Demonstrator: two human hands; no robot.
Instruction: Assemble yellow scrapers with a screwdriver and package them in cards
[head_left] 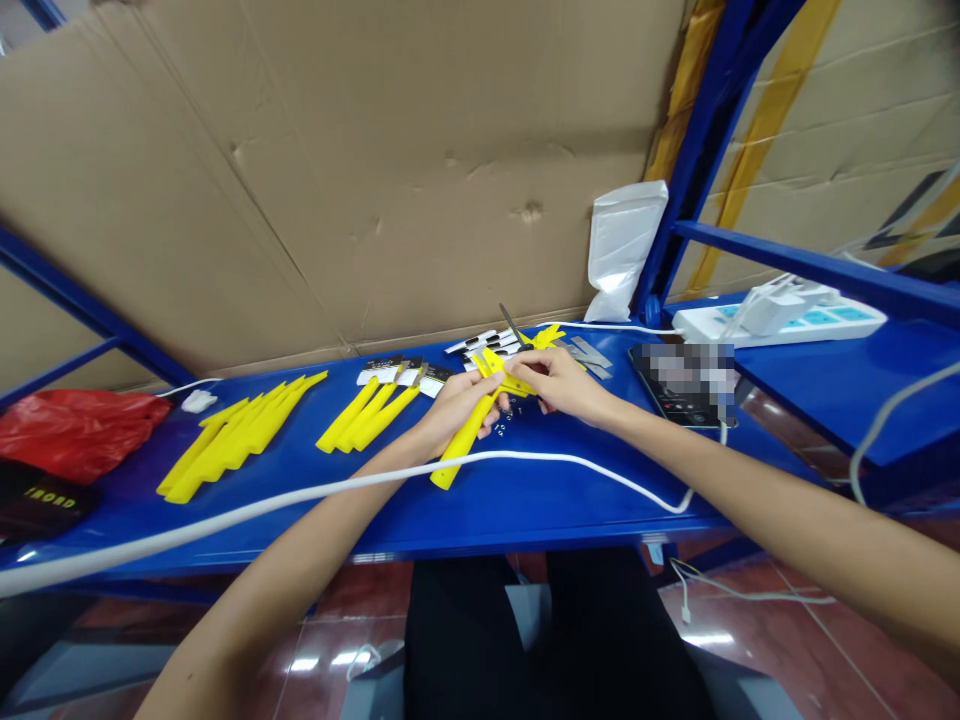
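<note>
In front of me my left hand (pixel 456 404) is closed round a yellow plastic handle (pixel 461 440), whose long grip slants down towards the table's front edge. My right hand (pixel 564 385) pinches at the wide head of the same handle, its fingers partly hidden behind it. A dark thin-shafted tool (pixel 511 322) sticks up just behind the hands. Small metal fasteners, probably screws (pixel 508 418), lie scattered on the table below the fingers. Close behind are black-and-white pieces (pixel 480 345), more yellow parts (pixel 550 337) and flat grey metal blades (pixel 591 352).
On the blue table (pixel 570 500) lie yellow tools with black-and-white heads (pixel 367 418) and a row of yellow handles (pixel 240 440). A red plastic bag (pixel 82 430) is left, a phone (pixel 675 385) and power strip (pixel 832 320) right. A white cable (pixel 300 495) crosses in front.
</note>
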